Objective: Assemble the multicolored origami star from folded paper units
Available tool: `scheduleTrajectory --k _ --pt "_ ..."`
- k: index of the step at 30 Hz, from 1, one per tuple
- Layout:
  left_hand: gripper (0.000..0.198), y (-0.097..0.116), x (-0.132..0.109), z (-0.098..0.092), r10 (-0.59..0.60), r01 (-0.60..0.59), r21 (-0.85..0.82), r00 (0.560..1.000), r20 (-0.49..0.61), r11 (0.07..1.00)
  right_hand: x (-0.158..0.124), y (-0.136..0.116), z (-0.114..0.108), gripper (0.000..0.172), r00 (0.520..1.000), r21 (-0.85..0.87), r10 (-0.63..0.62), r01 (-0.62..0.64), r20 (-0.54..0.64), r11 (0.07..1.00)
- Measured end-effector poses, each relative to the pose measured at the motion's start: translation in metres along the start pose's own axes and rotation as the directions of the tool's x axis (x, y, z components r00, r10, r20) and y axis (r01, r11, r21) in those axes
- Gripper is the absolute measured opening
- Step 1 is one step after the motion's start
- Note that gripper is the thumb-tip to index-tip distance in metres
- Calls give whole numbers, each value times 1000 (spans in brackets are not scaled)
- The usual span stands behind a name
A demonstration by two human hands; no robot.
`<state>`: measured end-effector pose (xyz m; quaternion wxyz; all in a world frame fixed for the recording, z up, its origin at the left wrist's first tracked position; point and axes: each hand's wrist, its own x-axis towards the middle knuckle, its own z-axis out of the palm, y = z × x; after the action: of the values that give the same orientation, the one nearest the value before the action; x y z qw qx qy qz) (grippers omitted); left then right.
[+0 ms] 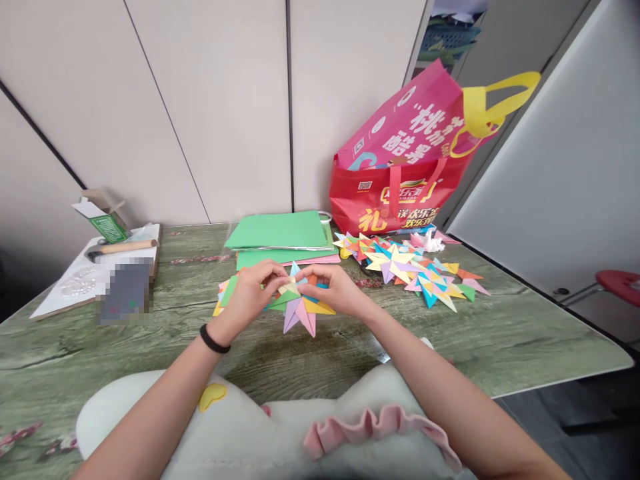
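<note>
A many-coloured folded paper star (299,308) sits between both hands just above the green wood-grain table (525,333). My left hand (250,293), a black band on its wrist, pinches the star's left side with closed fingers. My right hand (334,288) grips the right side, fingers curled on the paper. Purple and yellow points stick out below the hands. More folded coloured pieces (226,292) lie under my left hand.
A heap of finished paper stars (415,270) lies to the right. Green paper sheets (280,233) are stacked behind the hands. A red and pink bag (405,173) stands against the wall. A white board with a hammer (120,247) lies left. A plush cushion (280,433) rests near me.
</note>
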<state>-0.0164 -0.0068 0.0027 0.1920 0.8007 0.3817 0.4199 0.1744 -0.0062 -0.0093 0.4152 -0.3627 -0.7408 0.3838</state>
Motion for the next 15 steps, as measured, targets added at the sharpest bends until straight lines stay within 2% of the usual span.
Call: scheduleTrajectory --k 5,8,12,15 --pt "12 -1 0 -1 -35 34 -21 999 -40 999 -2 1 -2 44 999 63 -7 4 45 998" --pt "12 -2 0 -4 -89 89 -55 996 2 994 -3 1 -3 44 999 48 -12 11 30 999" --pt "22 -4 1 -6 -214 229 -221 972 93 948 -2 1 -3 42 1000 26 -18 18 14 1000" --pt "19 -2 2 -5 -267 287 -299 958 109 910 -1 1 -3 40 1000 21 -22 22 12 1000"
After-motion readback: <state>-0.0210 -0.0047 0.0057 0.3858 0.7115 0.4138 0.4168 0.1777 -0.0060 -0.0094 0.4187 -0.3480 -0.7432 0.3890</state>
